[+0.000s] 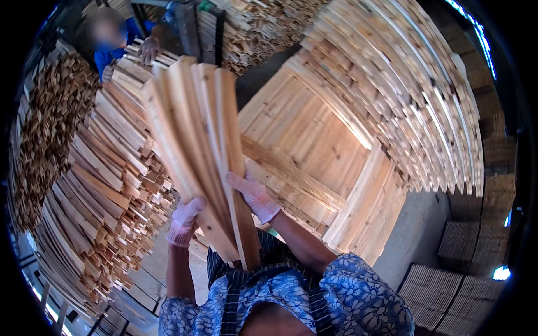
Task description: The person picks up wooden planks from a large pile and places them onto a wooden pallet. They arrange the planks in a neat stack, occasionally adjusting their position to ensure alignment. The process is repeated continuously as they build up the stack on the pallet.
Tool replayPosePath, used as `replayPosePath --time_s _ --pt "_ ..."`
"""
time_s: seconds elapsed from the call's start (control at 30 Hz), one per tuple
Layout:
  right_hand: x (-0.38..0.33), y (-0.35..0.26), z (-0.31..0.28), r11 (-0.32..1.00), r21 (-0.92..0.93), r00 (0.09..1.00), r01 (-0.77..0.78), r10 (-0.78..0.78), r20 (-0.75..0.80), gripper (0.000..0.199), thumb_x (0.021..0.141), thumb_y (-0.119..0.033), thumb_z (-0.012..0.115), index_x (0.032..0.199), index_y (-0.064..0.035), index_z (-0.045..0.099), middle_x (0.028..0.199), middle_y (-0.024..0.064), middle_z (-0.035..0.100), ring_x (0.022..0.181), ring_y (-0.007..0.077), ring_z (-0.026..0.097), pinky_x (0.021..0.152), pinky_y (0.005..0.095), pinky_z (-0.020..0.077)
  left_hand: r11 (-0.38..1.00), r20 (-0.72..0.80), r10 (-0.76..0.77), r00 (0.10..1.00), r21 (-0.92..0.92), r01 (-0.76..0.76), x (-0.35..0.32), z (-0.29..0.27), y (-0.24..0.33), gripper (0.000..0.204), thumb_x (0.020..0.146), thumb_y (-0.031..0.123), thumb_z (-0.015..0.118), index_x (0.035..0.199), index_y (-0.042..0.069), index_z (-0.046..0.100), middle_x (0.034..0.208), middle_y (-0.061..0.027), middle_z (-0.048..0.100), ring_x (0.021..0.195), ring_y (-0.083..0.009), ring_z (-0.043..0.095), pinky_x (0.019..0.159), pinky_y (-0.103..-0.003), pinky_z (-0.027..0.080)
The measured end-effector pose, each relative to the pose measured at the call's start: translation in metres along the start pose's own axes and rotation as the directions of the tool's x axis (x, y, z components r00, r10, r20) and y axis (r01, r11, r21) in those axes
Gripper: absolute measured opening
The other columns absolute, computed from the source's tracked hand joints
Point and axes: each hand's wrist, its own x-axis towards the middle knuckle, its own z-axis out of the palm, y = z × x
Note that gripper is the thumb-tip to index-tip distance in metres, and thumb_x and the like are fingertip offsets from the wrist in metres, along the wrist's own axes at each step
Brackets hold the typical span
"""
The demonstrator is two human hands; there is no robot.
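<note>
Several long wooden boards [193,120] are held in a bundle in front of my body, their near ends close to my waist and their far ends fanned out. My left hand [186,220], in a pale pinkish glove, is closed round the left edge of the bundle. On the other side my right hand [255,196], gloved alike, grips the right-hand boards, fingers over their edge. A narrow gap shows between the left and right boards near my right hand. The undersides of the boards and some fingertips are hidden.
Left of me lies a large stack of loose boards [106,190]. To the right, flat boards form a layered pile [314,151], with a tall stack of strips [392,84] behind it. Another person [112,39] in blue stands at the far left. Brown bundles [431,294] sit at lower right.
</note>
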Motion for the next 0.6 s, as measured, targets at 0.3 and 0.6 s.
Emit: replayPosePath --time_s 0.3,0.6 --pt "-0.07 -0.059 -0.152 0.883 -0.161 0.717 0.441 -0.454 -0.529 0.072 0.094 -0.043 0.075 0.149 -0.0052 0.046 0.134 0.0119 0.062 0.119 0.019 0.059 0.103 0.0329 0.0481 0.934 0.333 -0.219 0.917 0.343 0.098 0.082 0.23 0.029 0.05 0.089 0.033 0.075 0.129 0.004 0.065 0.111 -0.0085 0.073 0.101 -0.0184 0.07 0.085 -0.037 0.059" --pt "-0.079 -0.07 -0.234 0.744 -0.651 0.327 -0.153 -0.583 -0.743 0.098 0.085 -0.046 0.075 0.16 -0.005 0.026 0.152 0.028 0.045 0.139 0.0405 0.047 0.114 0.0427 0.0397 0.528 0.227 -0.135 0.964 0.84 -0.123 0.134 0.286 0.006 0.078 0.073 0.045 0.084 0.131 -0.002 0.061 0.118 -0.0186 0.07 0.109 -0.0297 0.067 0.094 -0.039 0.052"
